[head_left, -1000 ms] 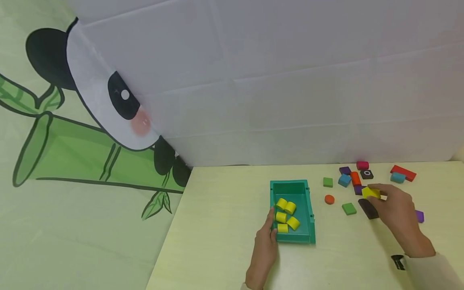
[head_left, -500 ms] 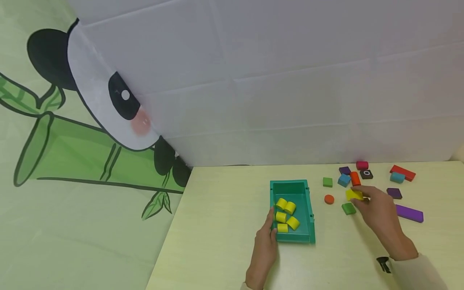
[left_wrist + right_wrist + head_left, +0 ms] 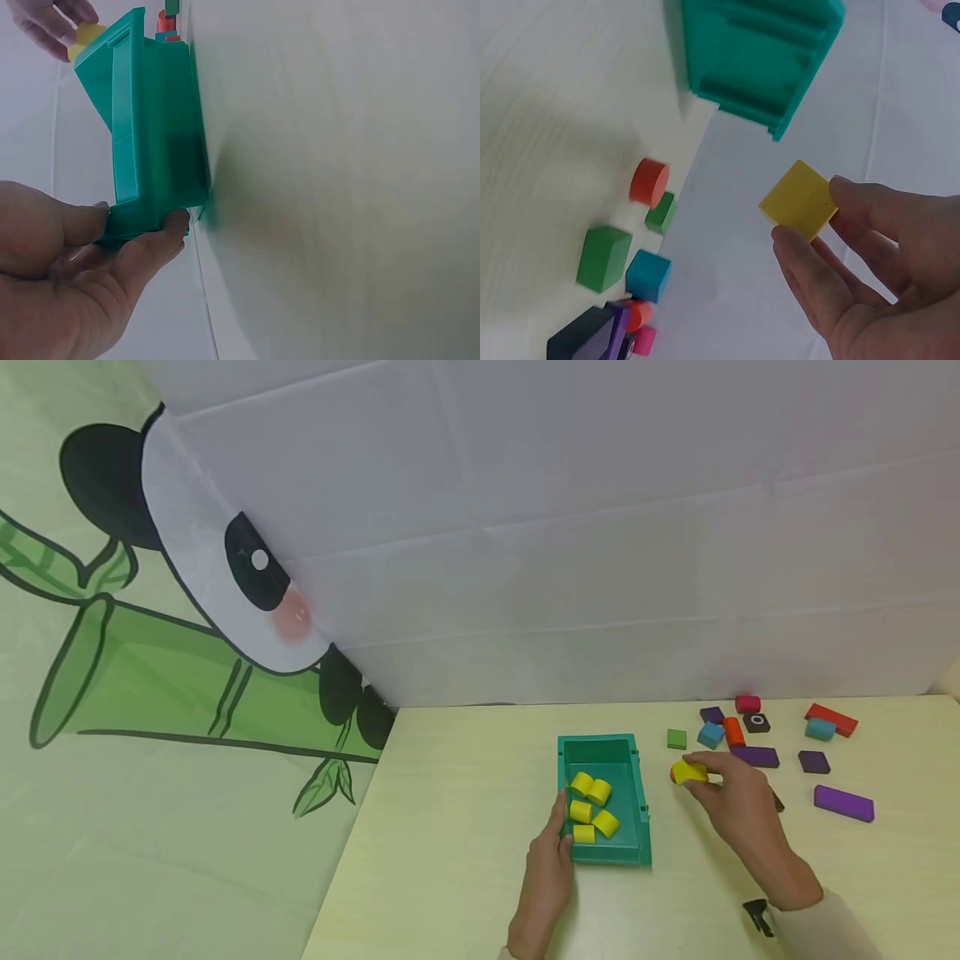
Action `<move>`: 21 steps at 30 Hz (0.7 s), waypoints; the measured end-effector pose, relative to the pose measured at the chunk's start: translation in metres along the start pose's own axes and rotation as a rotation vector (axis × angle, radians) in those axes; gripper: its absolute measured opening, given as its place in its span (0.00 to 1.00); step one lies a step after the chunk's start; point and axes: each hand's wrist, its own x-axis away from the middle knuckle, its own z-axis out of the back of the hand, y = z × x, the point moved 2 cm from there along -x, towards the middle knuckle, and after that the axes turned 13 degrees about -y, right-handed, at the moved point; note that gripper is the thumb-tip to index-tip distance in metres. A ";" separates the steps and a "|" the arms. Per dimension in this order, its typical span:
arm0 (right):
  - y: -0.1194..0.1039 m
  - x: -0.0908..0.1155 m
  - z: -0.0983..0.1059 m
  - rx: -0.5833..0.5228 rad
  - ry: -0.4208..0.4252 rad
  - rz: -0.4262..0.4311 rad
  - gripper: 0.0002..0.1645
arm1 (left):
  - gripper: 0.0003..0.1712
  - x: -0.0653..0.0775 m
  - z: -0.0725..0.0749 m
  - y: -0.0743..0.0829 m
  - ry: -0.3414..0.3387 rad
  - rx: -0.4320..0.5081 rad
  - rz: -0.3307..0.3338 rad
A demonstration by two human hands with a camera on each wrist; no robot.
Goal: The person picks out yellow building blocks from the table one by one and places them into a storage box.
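Note:
My left hand point(image 3: 546, 875) holds a teal rectangular box point(image 3: 613, 857) by its left wall. In the left wrist view, thumb and fingers grip the box's edge point(image 3: 126, 222). Several yellow blocks point(image 3: 606, 822) with curved sides lie inside the box. To the right of it, my right hand point(image 3: 738, 802) pinches a yellow block point(image 3: 688, 772) between thumb and fingers. That block point(image 3: 801, 199) looks like a flat-faced square in the right wrist view, held clear of the table. In the head view, block and fingers mostly cover an orange round piece, which the right wrist view shows as an orange cylinder point(image 3: 649, 182).
Loose blocks lie on the pale table point(image 3: 450, 827) to the right: a green one point(image 3: 677, 739), a blue one point(image 3: 711, 735), a purple bar point(image 3: 843, 803), a red bar point(image 3: 840, 723), and several others. A white cloth point(image 3: 600, 568) hangs behind the table.
My right hand has carried the yellow block leftward from among the loose pieces towards the box, uncovering purple pieces behind it. The left hand and the box have stayed in place.

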 end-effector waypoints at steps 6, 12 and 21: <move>-0.019 -0.001 -0.010 -0.018 0.012 0.030 0.23 | 0.36 0.000 0.000 -0.001 -0.004 0.006 0.010; -0.038 -0.001 -0.021 -0.033 -0.008 0.055 0.24 | 0.36 -0.001 -0.001 -0.003 -0.003 0.009 0.010; -0.057 -0.001 -0.035 -0.100 -0.051 0.062 0.23 | 0.37 -0.001 0.000 -0.003 0.005 -0.002 0.001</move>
